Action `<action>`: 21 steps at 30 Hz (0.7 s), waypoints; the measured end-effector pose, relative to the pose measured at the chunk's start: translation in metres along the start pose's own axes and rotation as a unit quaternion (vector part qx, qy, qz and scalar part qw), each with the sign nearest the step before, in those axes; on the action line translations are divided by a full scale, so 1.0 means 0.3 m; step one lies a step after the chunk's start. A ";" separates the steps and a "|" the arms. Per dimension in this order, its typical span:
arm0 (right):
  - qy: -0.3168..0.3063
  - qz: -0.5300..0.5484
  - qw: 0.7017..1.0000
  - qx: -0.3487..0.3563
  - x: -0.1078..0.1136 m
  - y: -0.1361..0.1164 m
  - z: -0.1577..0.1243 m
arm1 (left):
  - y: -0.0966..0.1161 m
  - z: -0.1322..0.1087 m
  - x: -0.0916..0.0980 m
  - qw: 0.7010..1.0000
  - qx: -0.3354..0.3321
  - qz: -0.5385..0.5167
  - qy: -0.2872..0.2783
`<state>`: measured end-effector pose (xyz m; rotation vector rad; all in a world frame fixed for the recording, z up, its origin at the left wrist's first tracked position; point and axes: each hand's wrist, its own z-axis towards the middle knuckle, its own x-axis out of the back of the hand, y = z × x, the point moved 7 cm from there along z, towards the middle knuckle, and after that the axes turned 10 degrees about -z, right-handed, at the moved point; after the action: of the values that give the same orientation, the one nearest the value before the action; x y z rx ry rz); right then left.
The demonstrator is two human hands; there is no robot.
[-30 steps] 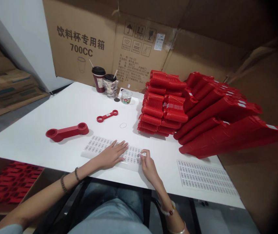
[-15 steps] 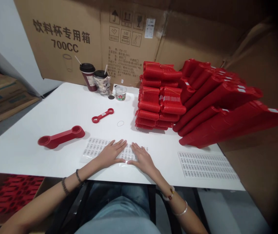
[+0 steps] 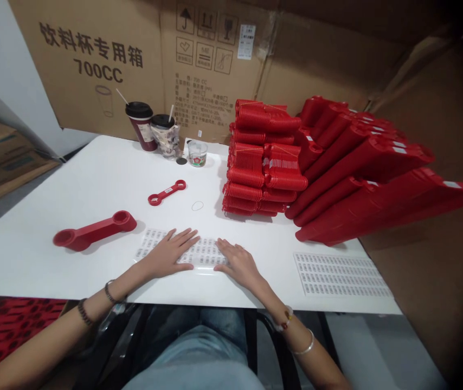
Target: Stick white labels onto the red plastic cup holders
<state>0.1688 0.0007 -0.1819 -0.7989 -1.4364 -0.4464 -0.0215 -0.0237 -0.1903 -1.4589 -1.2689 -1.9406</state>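
The left fingers (image 3: 186, 236) lie flat and spread apart, and the right fingers (image 3: 221, 246) lie flat and slightly apart. Neither set is clamped on anything. They press on a sheet of small barcode labels (image 3: 207, 259), which lies on the white counter (image 3: 72, 173) directly in front of the person. The left hand (image 3: 169, 253) covers the sheet's left half and the right hand (image 3: 237, 264) its right end, with a narrow gap between them. A beaded bracelet (image 3: 110, 292) circles the left wrist, and a silver bangle (image 3: 305, 344) sits on the right forearm.

At 3 o'clock from the hands lies a second label sheet (image 3: 339, 275). At 9 o'clock rests a large red plastic cup carrier (image 3: 93, 230), and at 11 o'clock a small flat red carrier (image 3: 166, 192) with a label on it. A rubber band (image 3: 198, 206) lies near 12 o'clock. Beyond it stand two lidded drink cups (image 3: 140, 124) and a clear floral cup (image 3: 197, 153).

Stacked red carriers (image 3: 256, 162) rise at 1 o'clock, with long tilted red stacks (image 3: 361, 168) at 2 o'clock. A cardboard carton (image 3: 215, 65) printed "700CC" stands behind everything.
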 end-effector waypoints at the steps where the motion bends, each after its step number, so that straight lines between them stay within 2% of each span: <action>1: -0.001 -0.001 1.000 0.000 0.000 0.003 -0.003 | -0.018 -0.016 0.011 1.000 0.006 0.006 0.000; 8: -0.015 -0.015 1.000 0.003 0.004 0.023 -0.023 | -0.116 -0.115 0.064 0.998 0.038 0.037 0.017; 21: -0.073 -0.019 0.997 -0.012 -0.003 0.025 -0.038 | -0.128 -0.152 0.051 0.998 0.066 0.012 0.011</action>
<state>0.1819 -0.0026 -0.1836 -0.8392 -1.5862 -0.4432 -0.0809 -0.0394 -0.1945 -1.3782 -1.3362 -1.8167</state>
